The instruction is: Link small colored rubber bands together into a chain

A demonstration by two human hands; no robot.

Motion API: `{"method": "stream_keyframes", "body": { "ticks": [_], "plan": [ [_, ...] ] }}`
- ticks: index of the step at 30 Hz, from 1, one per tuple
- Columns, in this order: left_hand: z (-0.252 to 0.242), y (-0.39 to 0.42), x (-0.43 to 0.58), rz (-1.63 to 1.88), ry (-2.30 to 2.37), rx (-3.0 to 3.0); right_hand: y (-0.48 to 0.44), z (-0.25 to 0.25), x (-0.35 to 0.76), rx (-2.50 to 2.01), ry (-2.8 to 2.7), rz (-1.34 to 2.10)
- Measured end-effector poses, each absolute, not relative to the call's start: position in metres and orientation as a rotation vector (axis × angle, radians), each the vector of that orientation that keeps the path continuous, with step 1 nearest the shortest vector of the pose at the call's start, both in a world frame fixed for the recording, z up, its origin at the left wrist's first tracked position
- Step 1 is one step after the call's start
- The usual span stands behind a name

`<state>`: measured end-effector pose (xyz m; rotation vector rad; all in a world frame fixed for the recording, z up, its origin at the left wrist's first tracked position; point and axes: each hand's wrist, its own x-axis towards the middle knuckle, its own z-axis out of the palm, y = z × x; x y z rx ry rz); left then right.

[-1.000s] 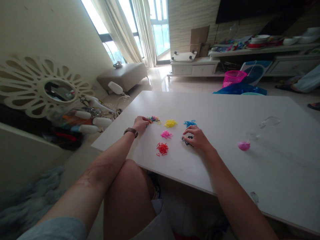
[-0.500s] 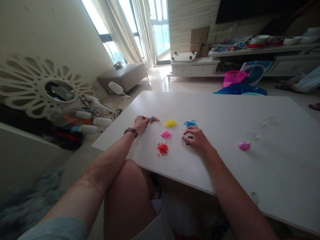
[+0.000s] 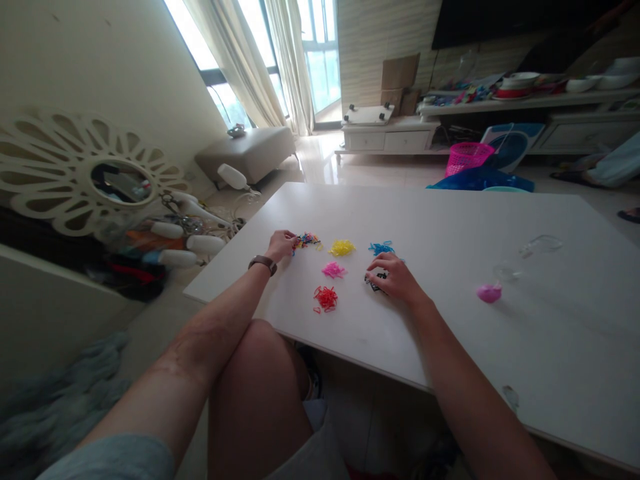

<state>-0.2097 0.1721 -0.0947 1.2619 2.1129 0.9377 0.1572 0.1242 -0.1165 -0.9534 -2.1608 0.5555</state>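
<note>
Small piles of tiny coloured rubber bands lie on a white table (image 3: pixel 450 220). My left hand (image 3: pixel 281 245), with a watch on the wrist, pinches at the mixed-colour pile (image 3: pixel 307 239) with curled fingers. My right hand (image 3: pixel 393 277) rests palm down, its fingers bent over a small dark pile (image 3: pixel 374 281). Between the hands lie a yellow pile (image 3: pixel 342 248), a pink pile (image 3: pixel 333 270) and a red pile (image 3: pixel 325 297). A blue pile (image 3: pixel 381 248) sits just beyond my right hand.
A pink lid-like object (image 3: pixel 489 292) and clear plastic pieces (image 3: pixel 539 245) lie on the table's right side. My bare knee (image 3: pixel 260 373) is under the near edge. On the floor: a flower-shaped mirror (image 3: pixel 95 175), a pink basket (image 3: pixel 467 157), a grey ottoman (image 3: pixel 245 152).
Almost nothing moved. My left hand's fingers lifted slightly off the table at the mixed pile; my right hand stayed over the dark pile.
</note>
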Motion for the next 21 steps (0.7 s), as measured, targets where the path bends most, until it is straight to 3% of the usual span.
{"method": "stream_keyframes", "body": {
  "ticks": [12,21],
  "plan": [
    [-0.102,0.173,-0.193,0.963,1.857,1.557,0.125,-0.118,0.157,-0.962,-2.161,0.559],
    [-0.114,0.178,-0.167,0.785,1.775,1.797,0.124,-0.118,0.157,-0.97,-2.17,0.565]
  ]
}}
